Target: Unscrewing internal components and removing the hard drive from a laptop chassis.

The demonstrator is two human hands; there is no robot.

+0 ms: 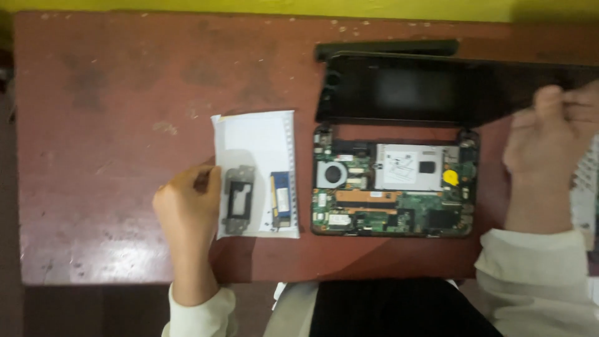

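Note:
An opened small laptop base (pixel 393 190) lies on the reddish-brown table (pixel 112 125), showing its green circuit board, a round fan, a silver drive and a yellow patch. Its dark screen lid (pixel 424 90) lies flat behind it. My right hand (pixel 549 143) is raised at the lid's right end, fingers pinched together near the lid's corner; blur hides whether it grips anything. My left hand (pixel 187 209) rests on the table at the left edge of a white sheet of paper (pixel 256 140). On the paper lie a grey metal bracket (pixel 239 200) and a blue memory module (pixel 282 201).
A long dark strip (pixel 387 47) lies behind the lid near the table's far edge. A yellow wall runs along the top. A white perforated object (pixel 586 181) shows at the right edge. The table's near edge is close to my body.

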